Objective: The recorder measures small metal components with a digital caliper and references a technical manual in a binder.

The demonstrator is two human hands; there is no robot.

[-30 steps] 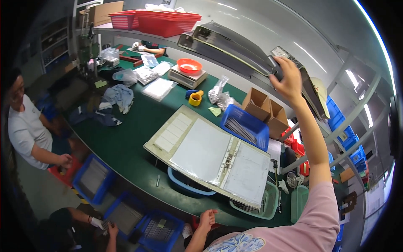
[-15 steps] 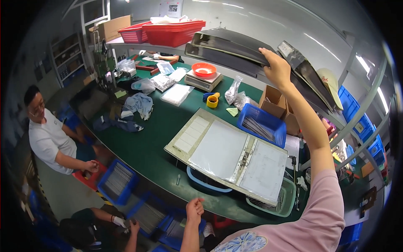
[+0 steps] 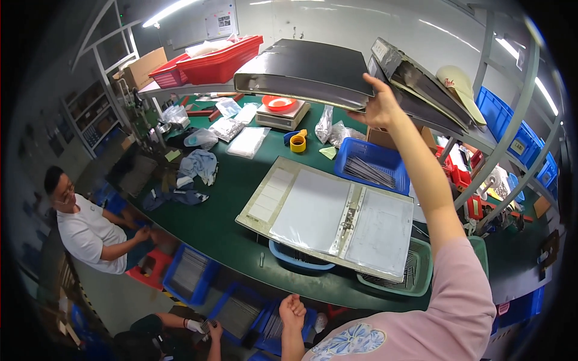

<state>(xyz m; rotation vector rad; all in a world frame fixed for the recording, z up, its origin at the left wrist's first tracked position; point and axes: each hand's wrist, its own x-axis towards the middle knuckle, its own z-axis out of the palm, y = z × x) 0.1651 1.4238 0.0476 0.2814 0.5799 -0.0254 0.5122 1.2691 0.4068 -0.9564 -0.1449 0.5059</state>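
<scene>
My right hand [image 3: 382, 103] reaches up to the shelf and grips the right end of a black binder [image 3: 304, 71], its fingers around that edge. The binder lies flat, its front edge over the shelf's front. Close by on the right, more dark binders [image 3: 415, 87] lean at a slant. My left hand [image 3: 292, 309] is closed in a loose fist in front of my body, with nothing visible in it. On the green bench between my arms an open binder [image 3: 325, 218] shows sheets in clear sleeves and a metal ring clip.
Red trays [image 3: 220, 60] stand left on the shelf; a cap [image 3: 457, 90] hangs right. Below are a scale [image 3: 283, 115], yellow tape [image 3: 298, 143] and a blue basket of metal rods [image 3: 373, 165]. Teal basins sit under the open binder. Two people work at the left beside blue crates [image 3: 189, 274].
My right hand has gone from resting on the black binder's end to gripping it, and the binder shows more of its top. My left hand stays closed. The view has shifted.
</scene>
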